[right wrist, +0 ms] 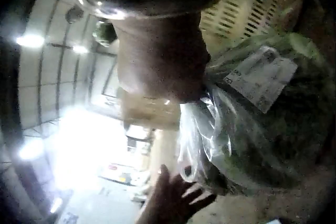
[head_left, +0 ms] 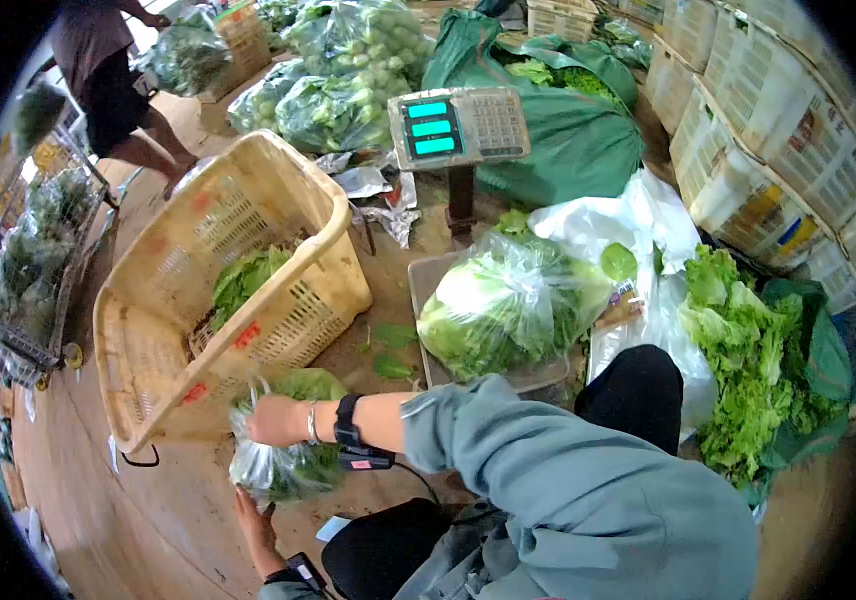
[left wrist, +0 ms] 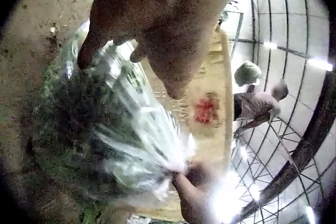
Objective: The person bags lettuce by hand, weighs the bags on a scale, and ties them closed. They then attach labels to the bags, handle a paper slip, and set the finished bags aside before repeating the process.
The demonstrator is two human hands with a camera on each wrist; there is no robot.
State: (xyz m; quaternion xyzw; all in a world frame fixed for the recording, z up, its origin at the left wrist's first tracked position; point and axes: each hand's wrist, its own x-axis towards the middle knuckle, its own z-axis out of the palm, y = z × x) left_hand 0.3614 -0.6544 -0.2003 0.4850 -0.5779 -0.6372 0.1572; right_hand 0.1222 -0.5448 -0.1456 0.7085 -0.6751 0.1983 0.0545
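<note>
A clear plastic bag of leafy greens [head_left: 300, 468] sits low in front of the yellow crate. My right hand [head_left: 276, 420] grips its gathered neck, and in the left wrist view the neck bunches between that hand's finger and thumb. My left hand [head_left: 260, 532] is beside the bag with its fingers spread; the left wrist view shows those fingers [left wrist: 89, 48] overlapping the plastic. A white printed label [right wrist: 262, 78] is stuck on the bag in the right wrist view.
The yellow crate [head_left: 223, 370] holds some loose greens. A scale with a lit display [head_left: 458, 127] carries another bagged vegetable [head_left: 508, 310]. Loose lettuce [head_left: 738, 360] lies at right, near stacked crates [head_left: 768, 120]. A person [head_left: 108, 80] walks at the back left.
</note>
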